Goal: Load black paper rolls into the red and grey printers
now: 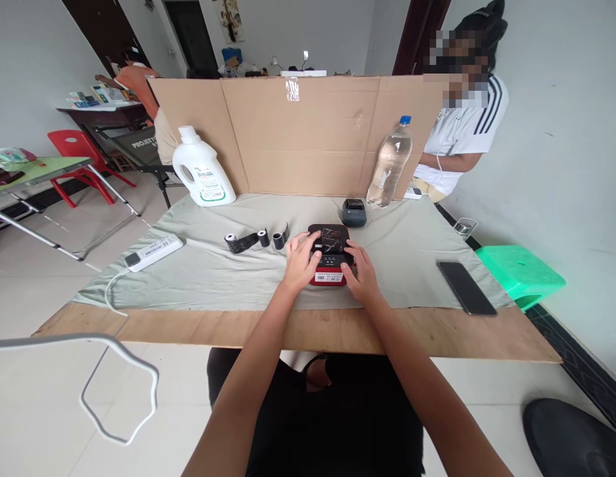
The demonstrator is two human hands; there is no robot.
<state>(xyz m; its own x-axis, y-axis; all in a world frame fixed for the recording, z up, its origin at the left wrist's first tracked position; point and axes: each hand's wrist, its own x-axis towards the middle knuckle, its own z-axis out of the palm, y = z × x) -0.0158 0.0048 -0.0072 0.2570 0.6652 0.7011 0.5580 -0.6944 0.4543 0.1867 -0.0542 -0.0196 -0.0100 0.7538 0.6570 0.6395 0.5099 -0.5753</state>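
Where the lower middle of the frame is crossed by a bare wooden edge [332,334], a strip of board is shown in front of a grey-green cloth [402,278]. At lower left, a white cable [155,391] is looped beside the board. Just beyond the edge, at centre, a black-and-red device [332,262] is flanked by both hands. The left hand [302,260] is laid on its left side with fingers spread and fingertips on the dark top; the right hand [361,271] is set against the right side, its fingers parted and bent. How firmly either is pressed cannot be told.

To the right, a stretch of cloth is left before a dark phone [465,287] is reached near the edge; at left, a wider stretch is bounded by a white power strip [154,253]. Close to the left hand, movement is hemmed in by three small black rolls [279,242] standing in a row. Behind the device, the way is partly blocked by a small dark box [354,213]. Farther back, a white jug [203,172] and a clear bottle [390,162] are stood before an upright cardboard panel [303,146], by which the far edge is closed off. At upper right, a person in white [467,132] is seen beyond it.
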